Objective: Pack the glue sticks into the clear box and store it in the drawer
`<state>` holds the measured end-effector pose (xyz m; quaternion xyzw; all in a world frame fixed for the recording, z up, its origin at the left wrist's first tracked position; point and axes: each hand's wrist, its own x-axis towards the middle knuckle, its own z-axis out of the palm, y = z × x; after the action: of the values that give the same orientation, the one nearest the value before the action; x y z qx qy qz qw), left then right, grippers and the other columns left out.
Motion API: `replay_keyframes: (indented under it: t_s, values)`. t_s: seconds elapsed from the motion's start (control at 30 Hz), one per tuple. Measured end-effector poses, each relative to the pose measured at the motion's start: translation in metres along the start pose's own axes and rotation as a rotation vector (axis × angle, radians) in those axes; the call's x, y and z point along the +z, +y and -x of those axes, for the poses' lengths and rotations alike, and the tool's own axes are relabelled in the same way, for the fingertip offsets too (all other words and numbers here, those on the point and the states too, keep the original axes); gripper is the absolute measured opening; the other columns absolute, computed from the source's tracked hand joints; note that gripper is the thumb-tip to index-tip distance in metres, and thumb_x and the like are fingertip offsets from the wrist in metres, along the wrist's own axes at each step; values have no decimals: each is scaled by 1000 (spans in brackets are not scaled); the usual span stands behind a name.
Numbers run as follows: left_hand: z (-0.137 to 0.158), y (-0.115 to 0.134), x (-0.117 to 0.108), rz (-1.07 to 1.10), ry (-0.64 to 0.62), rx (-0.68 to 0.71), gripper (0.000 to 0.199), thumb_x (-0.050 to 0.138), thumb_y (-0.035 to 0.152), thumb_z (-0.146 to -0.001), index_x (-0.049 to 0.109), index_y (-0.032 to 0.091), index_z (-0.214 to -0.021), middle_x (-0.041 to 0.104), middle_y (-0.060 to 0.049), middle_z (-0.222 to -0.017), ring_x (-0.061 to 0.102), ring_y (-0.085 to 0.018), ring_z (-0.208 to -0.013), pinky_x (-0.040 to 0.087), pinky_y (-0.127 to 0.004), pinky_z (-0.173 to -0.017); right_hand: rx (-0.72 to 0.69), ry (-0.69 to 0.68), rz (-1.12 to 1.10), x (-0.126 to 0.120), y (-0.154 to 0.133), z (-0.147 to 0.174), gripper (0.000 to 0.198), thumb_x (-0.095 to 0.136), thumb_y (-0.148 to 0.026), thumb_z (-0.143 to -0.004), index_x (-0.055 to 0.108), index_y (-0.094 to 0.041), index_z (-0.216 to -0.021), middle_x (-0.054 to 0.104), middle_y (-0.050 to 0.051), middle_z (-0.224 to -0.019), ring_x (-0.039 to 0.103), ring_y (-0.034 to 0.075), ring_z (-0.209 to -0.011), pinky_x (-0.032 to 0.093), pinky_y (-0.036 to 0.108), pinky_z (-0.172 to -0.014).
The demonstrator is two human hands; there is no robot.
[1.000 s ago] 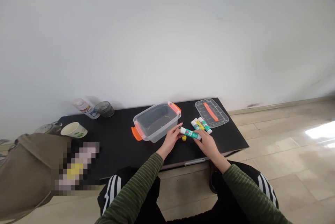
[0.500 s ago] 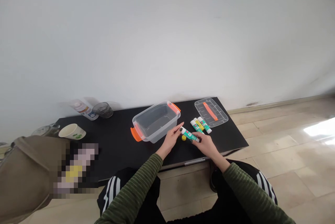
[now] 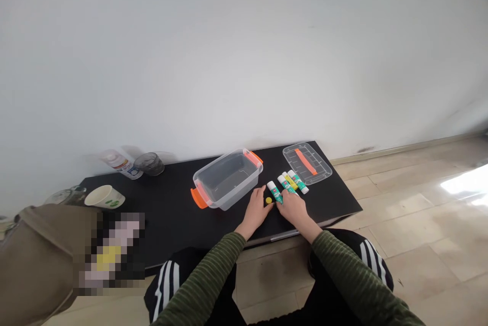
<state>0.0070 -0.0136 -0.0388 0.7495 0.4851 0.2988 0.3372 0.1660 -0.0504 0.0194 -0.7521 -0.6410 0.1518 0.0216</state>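
Note:
A white-and-green glue stick [image 3: 272, 188] lies on the black tabletop, the lower end within the fingers of my right hand [image 3: 295, 209]. To the left of it my left hand [image 3: 256, 209] rests with thumb and fingers apart, holding nothing. Between the two hands is a small round yellow cap [image 3: 269, 200], close to my left thumb. Right beside the held stick lie more glue sticks: a green one [image 3: 284, 181], a yellow one [image 3: 291, 180] and another green one [image 3: 298, 182]. My right hand partly covers the nearest of them.
A clear plastic box [image 3: 229, 178] with orange latches stands left of my hands. Its lid [image 3: 316, 163] lies at the back right. Further left are a paper cup [image 3: 104, 197], a dark glass [image 3: 150, 164], a spray can [image 3: 122, 164] and a person's brown garment [image 3: 34, 260].
The glue stick held between both hands has come down onto the table beside the others. My left hand has let go of it, and my right hand remains on it.

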Motion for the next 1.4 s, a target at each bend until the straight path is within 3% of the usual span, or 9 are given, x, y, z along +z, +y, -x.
replay_keyframes:
  t_s: [0.13, 0.33, 0.47, 0.63, 1.07, 1.2, 1.4]
  values:
    - [1, -2, 2, -88, -29, 38, 49, 62, 15, -81, 51, 20, -129, 55, -12, -123, 58, -24, -109, 49, -44, -95, 8, 25, 44, 5, -6, -4, 28, 59, -36, -91, 60, -14, -109, 70, 17, -106, 66, 29, -105, 50, 33, -78]
    - [0, 1, -1, -131, -59, 85, 16, 58, 12, -83, 59, 20, -96, 57, -7, -104, 57, -22, -103, 47, -39, -94, -27, 134, 42, -2, -4, -16, 29, 48, -39, -98, 63, -16, -106, 68, 16, -110, 61, 27, -111, 49, 32, -80]
    - [-1, 7, -5, -101, -56, 37, 14, 58, 12, -82, 58, 21, -94, 59, -6, -101, 58, -22, -99, 45, -36, -90, 36, 212, 48, -19, 19, -37, 27, 40, -28, -101, 63, -18, -109, 67, 14, -112, 58, 25, -114, 47, 30, -80]
    - [-4, 15, -12, -69, -64, -53, 12, 59, 16, -82, 58, 21, -93, 63, -5, -97, 59, -21, -91, 44, -34, -83, 94, 113, 63, -27, 40, -56, 25, 43, -21, -98, 66, -18, -107, 65, 14, -115, 56, 26, -116, 47, 30, -79]
    - [-3, 18, -15, 14, -86, -121, 11, 61, 21, -83, 61, 23, -95, 70, -2, -95, 63, -18, -86, 45, -31, -79, 167, -10, 53, -19, 28, -57, 25, 47, -25, -97, 67, -16, -108, 60, 17, -123, 57, 26, -115, 44, 31, -83]
    - [-6, 8, -11, 160, -57, -164, 9, 61, 22, -85, 61, 22, -94, 71, -2, -96, 66, -17, -88, 48, -30, -82, 146, 15, 55, -18, 27, -55, 24, 48, -25, -96, 66, -14, -108, 60, 18, -122, 57, 27, -115, 44, 30, -81]
    - [-17, 1, -9, 681, 61, -389, 20, 70, 29, -83, 59, 18, -95, 72, -8, -94, 70, -19, -87, 55, -32, -78, 108, 53, -52, -28, 30, -45, 25, 50, -36, -95, 63, -17, -107, 68, 14, -109, 66, 26, -99, 41, 30, -74]
